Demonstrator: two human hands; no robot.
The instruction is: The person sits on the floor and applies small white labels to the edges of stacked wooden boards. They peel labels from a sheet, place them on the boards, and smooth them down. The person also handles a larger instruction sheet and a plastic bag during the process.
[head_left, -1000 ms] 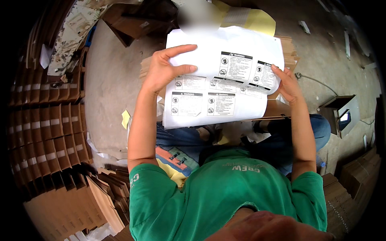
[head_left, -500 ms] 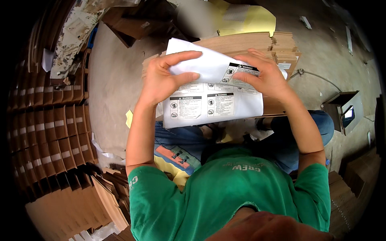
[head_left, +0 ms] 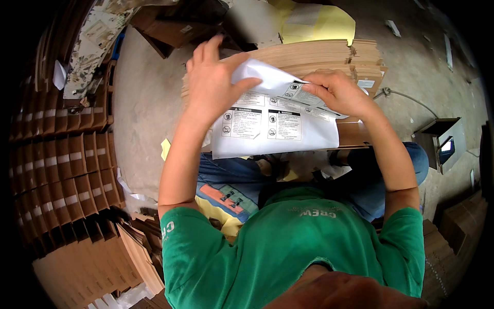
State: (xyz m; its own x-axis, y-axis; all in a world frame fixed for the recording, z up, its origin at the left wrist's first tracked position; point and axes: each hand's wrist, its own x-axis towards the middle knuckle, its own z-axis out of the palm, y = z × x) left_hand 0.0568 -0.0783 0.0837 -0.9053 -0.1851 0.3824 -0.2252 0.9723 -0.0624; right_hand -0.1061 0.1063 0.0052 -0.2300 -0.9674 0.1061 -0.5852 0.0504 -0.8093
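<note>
A white sheet of printed labels (head_left: 242,146) with black-headed panels and small pictograms lies over a stack of brown boards (head_left: 293,54) in front of me. Its far part is folded back toward me. My right hand (head_left: 339,92) pinches the fold at the right between thumb and forefinger. My left hand (head_left: 212,82) is at the sheet's far left corner, its fingers spread and raised. The left thumb lies against the folded part, with the forefinger apart from it beyond the edge.
Yellow paper (head_left: 321,23) lies beyond the boards. On the left stand rows of brown partitioned pieces (head_left: 67,159), with flat brown boards (head_left: 87,268) below. A small open box (head_left: 437,141) sits on the floor at right, beside a cord (head_left: 411,98). My bent legs (head_left: 226,177) are under the stack.
My left hand has moved up and loosened, its fingers spreading off the sheet's left side. My right hand has shifted slightly, and the fold now looks looser and more curled.
</note>
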